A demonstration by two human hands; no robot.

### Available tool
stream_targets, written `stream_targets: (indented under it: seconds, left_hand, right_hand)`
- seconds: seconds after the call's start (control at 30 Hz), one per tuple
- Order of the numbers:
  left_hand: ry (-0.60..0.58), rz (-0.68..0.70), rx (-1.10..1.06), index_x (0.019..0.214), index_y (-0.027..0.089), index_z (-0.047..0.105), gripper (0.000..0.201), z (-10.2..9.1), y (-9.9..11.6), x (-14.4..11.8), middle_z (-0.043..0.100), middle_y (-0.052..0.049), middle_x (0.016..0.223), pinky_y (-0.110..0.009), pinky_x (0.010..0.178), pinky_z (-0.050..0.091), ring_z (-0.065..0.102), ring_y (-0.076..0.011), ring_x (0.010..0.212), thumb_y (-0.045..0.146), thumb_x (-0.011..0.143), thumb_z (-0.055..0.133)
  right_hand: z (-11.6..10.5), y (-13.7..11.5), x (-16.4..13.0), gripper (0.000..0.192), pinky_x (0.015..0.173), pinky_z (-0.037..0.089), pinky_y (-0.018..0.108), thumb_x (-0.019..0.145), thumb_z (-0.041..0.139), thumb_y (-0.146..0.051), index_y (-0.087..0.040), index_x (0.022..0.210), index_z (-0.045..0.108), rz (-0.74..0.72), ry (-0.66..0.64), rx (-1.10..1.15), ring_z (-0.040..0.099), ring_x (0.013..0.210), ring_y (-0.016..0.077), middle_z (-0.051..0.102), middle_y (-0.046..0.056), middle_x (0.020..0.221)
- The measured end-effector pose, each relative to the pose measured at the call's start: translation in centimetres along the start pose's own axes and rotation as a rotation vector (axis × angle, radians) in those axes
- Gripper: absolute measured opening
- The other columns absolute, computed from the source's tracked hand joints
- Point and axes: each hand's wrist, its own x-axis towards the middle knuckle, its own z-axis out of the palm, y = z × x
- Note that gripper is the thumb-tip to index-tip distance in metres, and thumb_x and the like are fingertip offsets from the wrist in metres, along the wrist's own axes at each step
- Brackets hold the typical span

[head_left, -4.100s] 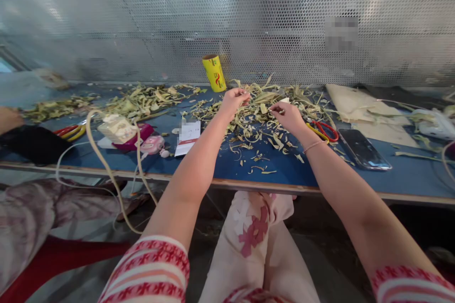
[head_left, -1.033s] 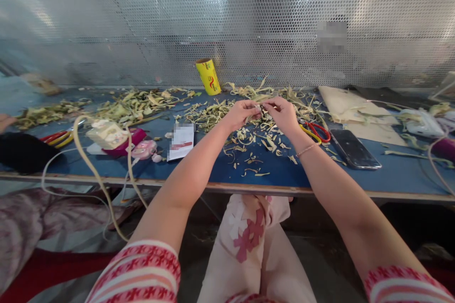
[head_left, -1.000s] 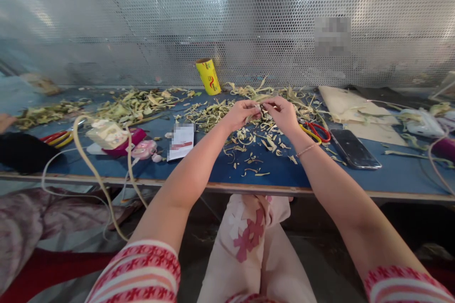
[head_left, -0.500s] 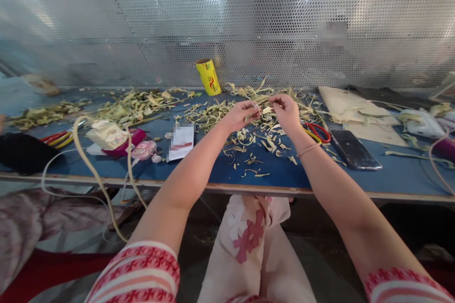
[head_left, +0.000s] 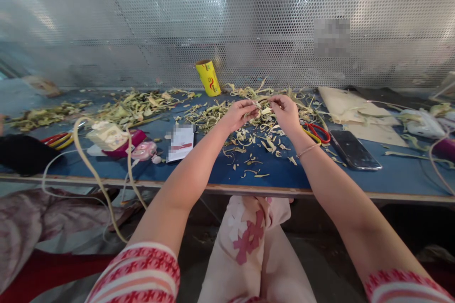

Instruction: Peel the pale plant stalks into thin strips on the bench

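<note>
Pinching a pale leaf strip (head_left: 263, 102) between them, left hand (head_left: 239, 114) and right hand (head_left: 287, 112) hover close together above the blue table (head_left: 213, 170); strip ends appear clamped in both sets of fingertips, though blur obscures detail; leaf scraps (head_left: 256, 137) lie beneath; scissors (head_left: 318, 131) and phone (head_left: 351, 149) sit right; yellow roll (head_left: 208, 77) stands behind.

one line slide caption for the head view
Left hand and right hand pinch a leaf strip above scraps on a blue table.

Both arms outstretched; left hand (head_left: 239, 114) and right hand (head_left: 287, 112) close together, fingertips pinched
</note>
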Motion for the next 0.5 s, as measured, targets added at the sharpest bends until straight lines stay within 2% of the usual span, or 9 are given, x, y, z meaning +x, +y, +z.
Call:
stream_targets:
  seconds: [0.3,0.5]
  left_hand:
    - [-0.023,0.034,0.038,0.077,0.014,0.063,0.016,0.0,-0.1,0.1,0.064,0.001,0.067,-0.026,0.077,0.052,0.065,-0.0083,0.068,0.014,0.067,0.075]
    - [0.026,0.044,0.002,0.077,0.014,0.064,0.022,0.0,-0.4,0.4,0.065,0.002,0.066,-0.027,0.075,0.051,0.065,-0.0094,0.066,0.008,0.061,0.077]
  right_hand:
    - [-0.2,-1.1,-0.3,0.017,0.078,0.055,0.035,0.081,0.056,-0.023,-0.02,0.092,0.068,-0.023,-0.023,-0.078,0.063,0.083,0.018,0.067,0.008,0.095]
    - [-0.2,-1.4,-0.5,0.016,0.072,0.056,0.033,0.082,0.056,-0.026,-0.02,0.091,0.068,-0.036,-0.06,-0.104,0.063,0.082,0.0178,0.067,0.008,0.098]
